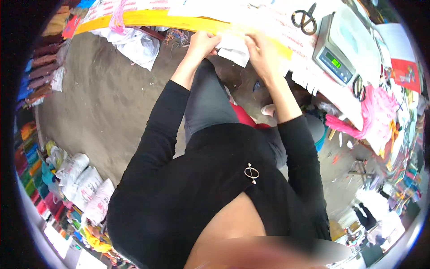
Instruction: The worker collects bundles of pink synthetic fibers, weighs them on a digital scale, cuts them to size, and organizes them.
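Black sleeves run up from the chest to both hands at the worktop edge. The left hand and right hand each pinch a white paper piece — held out over the yellow edge strip, not resting on it. Uneven pulling could tear it, or a loosened pinch drop it to the floor — the scissors and scale lie well apart.

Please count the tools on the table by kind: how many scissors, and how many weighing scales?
Scissors: 2, one black pair behind the scale, another pair at its right
Weighing scale: 1
Total: 3
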`<action>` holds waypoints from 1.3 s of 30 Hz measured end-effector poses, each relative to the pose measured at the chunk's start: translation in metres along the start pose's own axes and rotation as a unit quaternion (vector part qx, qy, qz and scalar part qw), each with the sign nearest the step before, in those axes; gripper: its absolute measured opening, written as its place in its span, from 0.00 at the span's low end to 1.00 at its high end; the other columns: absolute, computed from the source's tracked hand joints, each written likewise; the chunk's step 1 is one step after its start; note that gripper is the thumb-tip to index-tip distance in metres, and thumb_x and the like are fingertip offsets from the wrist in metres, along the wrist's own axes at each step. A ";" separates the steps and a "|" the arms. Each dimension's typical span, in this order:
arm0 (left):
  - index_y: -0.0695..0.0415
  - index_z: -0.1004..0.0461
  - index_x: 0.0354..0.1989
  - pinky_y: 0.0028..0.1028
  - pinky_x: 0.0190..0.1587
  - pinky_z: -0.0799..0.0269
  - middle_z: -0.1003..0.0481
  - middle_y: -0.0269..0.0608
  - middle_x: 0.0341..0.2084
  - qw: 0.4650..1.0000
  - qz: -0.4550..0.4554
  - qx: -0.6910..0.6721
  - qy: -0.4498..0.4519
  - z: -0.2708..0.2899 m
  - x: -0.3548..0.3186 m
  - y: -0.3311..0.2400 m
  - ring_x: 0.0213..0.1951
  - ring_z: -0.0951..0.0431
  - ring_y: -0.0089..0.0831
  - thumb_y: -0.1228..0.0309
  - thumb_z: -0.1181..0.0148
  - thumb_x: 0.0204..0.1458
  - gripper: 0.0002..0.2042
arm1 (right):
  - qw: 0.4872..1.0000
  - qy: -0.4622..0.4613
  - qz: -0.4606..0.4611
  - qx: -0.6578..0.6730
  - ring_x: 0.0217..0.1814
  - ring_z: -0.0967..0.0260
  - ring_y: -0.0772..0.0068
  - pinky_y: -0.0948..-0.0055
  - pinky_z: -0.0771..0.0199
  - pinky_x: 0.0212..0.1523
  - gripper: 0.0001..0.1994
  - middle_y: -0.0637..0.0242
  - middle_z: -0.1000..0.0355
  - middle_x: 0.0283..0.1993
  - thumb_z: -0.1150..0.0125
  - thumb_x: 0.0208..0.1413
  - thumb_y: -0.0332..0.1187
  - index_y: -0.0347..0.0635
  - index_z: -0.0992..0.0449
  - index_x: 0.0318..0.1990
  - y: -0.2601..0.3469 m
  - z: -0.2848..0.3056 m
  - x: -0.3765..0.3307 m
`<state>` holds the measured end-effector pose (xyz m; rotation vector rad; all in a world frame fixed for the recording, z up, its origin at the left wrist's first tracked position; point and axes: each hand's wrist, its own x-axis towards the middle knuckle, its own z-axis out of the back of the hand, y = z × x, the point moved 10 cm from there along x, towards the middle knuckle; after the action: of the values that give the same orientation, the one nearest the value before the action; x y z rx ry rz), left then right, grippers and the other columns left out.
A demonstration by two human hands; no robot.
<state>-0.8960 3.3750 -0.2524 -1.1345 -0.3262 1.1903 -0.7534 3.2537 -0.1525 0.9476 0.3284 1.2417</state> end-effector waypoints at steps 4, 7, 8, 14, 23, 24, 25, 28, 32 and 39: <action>0.66 0.26 0.21 0.21 0.19 0.28 0.26 0.39 0.13 1.000 0.000 -0.009 0.003 -0.005 -0.001 -0.004 0.15 0.26 0.21 0.61 0.43 0.47 0.16 | 0.985 0.124 0.101 0.065 0.56 0.39 0.55 0.65 0.41 0.55 0.17 0.55 0.35 0.52 0.51 0.56 0.35 0.41 0.36 0.53 0.007 -0.045 0.018; 0.62 0.26 0.30 0.19 0.20 0.30 0.27 0.35 0.18 0.984 0.041 -0.162 0.056 -0.015 -0.001 0.019 0.17 0.28 0.21 0.62 0.49 0.52 0.14 | 0.954 0.208 0.196 -0.090 0.60 0.44 0.52 0.61 0.42 0.57 0.29 0.51 0.41 0.58 0.53 0.56 0.45 0.47 0.50 0.62 0.007 -0.074 0.003; 0.62 0.26 0.30 0.19 0.20 0.30 0.27 0.35 0.18 0.983 0.046 -0.169 0.049 -0.012 -0.004 0.021 0.17 0.28 0.21 0.62 0.49 0.52 0.14 | 0.951 0.217 0.201 -0.088 0.60 0.44 0.52 0.61 0.42 0.57 0.29 0.51 0.41 0.58 0.53 0.56 0.45 0.47 0.50 0.62 0.006 -0.076 0.004; 0.59 0.30 0.43 0.17 0.30 0.29 0.27 0.31 0.28 0.943 0.080 -0.304 0.109 -0.029 -0.032 0.032 0.27 0.26 0.18 0.60 0.47 0.52 0.16 | 0.949 0.247 0.195 -0.005 0.63 0.48 0.49 0.61 0.50 0.62 0.33 0.51 0.44 0.60 0.56 0.55 0.52 0.46 0.55 0.64 0.011 -0.072 0.008; 0.60 0.32 0.47 0.21 0.35 0.26 0.26 0.38 0.34 0.916 0.067 -0.369 0.141 -0.038 -0.035 0.038 0.32 0.23 0.22 0.65 0.51 0.56 0.14 | 0.937 0.245 0.239 -0.072 0.65 0.52 0.54 0.63 0.59 0.66 0.37 0.48 0.45 0.60 0.61 0.55 0.57 0.33 0.54 0.62 0.011 -0.089 0.006; 0.60 0.32 0.47 0.21 0.35 0.26 0.26 0.38 0.34 0.915 0.070 -0.374 0.137 -0.040 -0.035 0.043 0.32 0.23 0.22 0.65 0.51 0.56 0.14 | 0.938 0.247 0.232 -0.073 0.65 0.52 0.53 0.63 0.58 0.66 0.38 0.48 0.45 0.60 0.61 0.55 0.57 0.33 0.54 0.62 0.009 -0.089 0.006; 0.61 0.32 0.46 0.22 0.37 0.26 0.26 0.39 0.35 0.904 0.068 -0.399 0.139 -0.042 -0.036 0.042 0.34 0.23 0.24 0.66 0.51 0.56 0.14 | 0.940 0.246 0.224 -0.073 0.65 0.52 0.53 0.63 0.58 0.66 0.38 0.47 0.45 0.61 0.61 0.55 0.57 0.33 0.54 0.62 0.008 -0.088 0.007; 0.63 0.32 0.46 0.23 0.41 0.27 0.26 0.41 0.36 0.893 0.057 -0.426 0.134 -0.043 -0.039 0.040 0.36 0.23 0.25 0.66 0.51 0.56 0.14 | 0.938 0.244 0.228 -0.091 0.66 0.52 0.54 0.63 0.58 0.65 0.38 0.50 0.45 0.61 0.62 0.55 0.57 0.33 0.55 0.62 0.009 -0.090 0.008; 0.65 0.32 0.45 0.25 0.43 0.27 0.26 0.43 0.37 0.896 0.053 -0.421 0.135 -0.045 -0.047 0.042 0.38 0.23 0.28 0.67 0.50 0.56 0.14 | 0.937 0.237 0.244 -0.080 0.66 0.52 0.55 0.63 0.57 0.65 0.39 0.51 0.45 0.61 0.63 0.55 0.58 0.33 0.55 0.62 0.012 -0.090 0.008; 0.65 0.32 0.46 0.25 0.42 0.27 0.26 0.45 0.38 0.869 0.105 -0.476 0.091 -0.060 -0.070 0.060 0.40 0.23 0.31 0.69 0.50 0.56 0.14 | 0.932 0.254 0.244 -0.091 0.67 0.54 0.56 0.62 0.58 0.66 0.40 0.51 0.48 0.63 0.65 0.54 0.61 0.33 0.55 0.63 0.008 -0.093 0.006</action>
<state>-0.9147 3.2802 -0.3054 -2.1732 -0.6977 1.0986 -0.8195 3.2996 -0.1999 0.5461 0.3845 1.9469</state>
